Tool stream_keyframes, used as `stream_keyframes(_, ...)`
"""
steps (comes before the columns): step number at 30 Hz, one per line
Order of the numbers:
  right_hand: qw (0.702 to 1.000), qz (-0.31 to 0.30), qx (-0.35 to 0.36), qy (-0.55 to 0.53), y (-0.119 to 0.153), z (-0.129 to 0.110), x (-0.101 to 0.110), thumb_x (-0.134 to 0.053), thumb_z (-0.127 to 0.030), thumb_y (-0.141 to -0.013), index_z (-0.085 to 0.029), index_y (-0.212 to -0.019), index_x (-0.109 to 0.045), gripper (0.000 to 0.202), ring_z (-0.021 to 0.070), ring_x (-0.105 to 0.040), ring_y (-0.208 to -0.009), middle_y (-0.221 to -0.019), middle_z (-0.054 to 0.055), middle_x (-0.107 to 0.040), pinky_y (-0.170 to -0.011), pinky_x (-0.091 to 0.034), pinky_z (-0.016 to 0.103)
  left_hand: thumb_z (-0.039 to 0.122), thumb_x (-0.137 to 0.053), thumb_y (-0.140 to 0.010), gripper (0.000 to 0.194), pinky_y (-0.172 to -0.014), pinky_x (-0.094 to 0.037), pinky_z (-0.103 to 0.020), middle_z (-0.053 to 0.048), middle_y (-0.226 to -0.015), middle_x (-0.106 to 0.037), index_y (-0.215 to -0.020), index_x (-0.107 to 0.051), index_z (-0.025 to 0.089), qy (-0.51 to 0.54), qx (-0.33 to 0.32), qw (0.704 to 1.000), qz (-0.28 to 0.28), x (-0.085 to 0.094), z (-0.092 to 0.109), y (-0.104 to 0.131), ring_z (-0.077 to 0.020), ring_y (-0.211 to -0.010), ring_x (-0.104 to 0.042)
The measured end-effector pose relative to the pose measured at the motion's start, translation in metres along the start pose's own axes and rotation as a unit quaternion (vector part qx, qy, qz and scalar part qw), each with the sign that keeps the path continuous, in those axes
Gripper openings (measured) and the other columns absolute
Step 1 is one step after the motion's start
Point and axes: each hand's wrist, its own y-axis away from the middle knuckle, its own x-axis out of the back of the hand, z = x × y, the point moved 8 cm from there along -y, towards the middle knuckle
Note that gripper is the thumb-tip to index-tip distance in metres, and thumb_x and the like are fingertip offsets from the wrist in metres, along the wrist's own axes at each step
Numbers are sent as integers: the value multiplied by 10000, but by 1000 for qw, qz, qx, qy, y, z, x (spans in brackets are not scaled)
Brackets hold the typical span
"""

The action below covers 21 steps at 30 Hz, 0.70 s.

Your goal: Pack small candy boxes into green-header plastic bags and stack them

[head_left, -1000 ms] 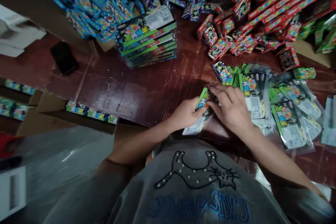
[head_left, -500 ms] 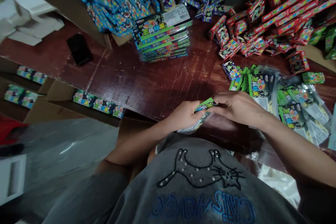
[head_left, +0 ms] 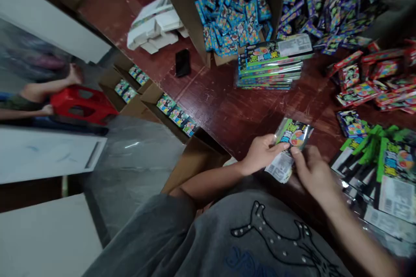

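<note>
Holding a flat, glossy packet (head_left: pixel 297 136) are left hand (head_left: pixel 261 153) and right hand (head_left: pixel 316 176).

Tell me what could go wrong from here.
The pouch in the left hand might slip, since it looks smooth. The loose purple box beside the green-edged pouches could get mixed in with them. The unevenly layered stack might slide if bumped.

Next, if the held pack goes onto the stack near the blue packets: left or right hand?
Left, probably. The left hand grips the pack's left side and sits nearer the stack; the right hand, thumb on the pack, is farther off.
</note>
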Motion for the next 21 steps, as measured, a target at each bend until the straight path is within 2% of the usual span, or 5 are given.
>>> stream_keyframes(4,991,72,-75,78,-1,-3,-18,-313,-571,-1082,-201,-1144,-584,463,264,-584,-515,-747,130,-707,-530,-259,326,602,-719,-970,391,-767,-558,-336,-56,-953,-772,-1040,-745,218,-117,-64,990,40,22,7,-5,-201,-837,-694)
stream_keyframes(7,986,94,-57,129,-8,-2,-15,-282,-540,-1094,-180,-1153,-605,487,263,-561,-488,-676,116,-679,-518,-230,317,487,-548,-1091,367,-1046,-555,-416,-130,-1303,-737,-1309,-668,218,-215,-179,937,206,98,48,-39,-237,-1192,-700)
stream_keyframes(9,981,84,-41,168,-11,2,-12,-292,-564,-1098,-165,-1208,-619,528,291,-606,-514,-681,123,-696,-508,-294,328,376,-456,-1122,323,-1148,-502,-461,-159,-1367,-699,-1314,-647,199,-339,-192,869,305,158,81,-83,-248,-1315,-650)
stream_keyframes(14,985,75,2,154,-17,15,29,-393,-691,-1068,-208,-1353,-593,596,394,-784,-895,-1127,180,-801,-682,-575,484,258,-623,-1047,200,-1252,-396,-424,-99,-1366,-733,-1210,-702,172,-410,-129,868,248,262,135,-226,-206,-1317,-624)
stream_keyframes(21,941,95,7,325,-36,65,138,-624,-682,-963,-119,-1578,-523,840,525,-614,-1307,-1428,311,-647,-1103,-490,654,495,-728,-911,357,-1227,-413,-355,29,-1058,-779,-930,-680,141,-492,-118,861,51,250,125,-300,-171,-1278,-646)
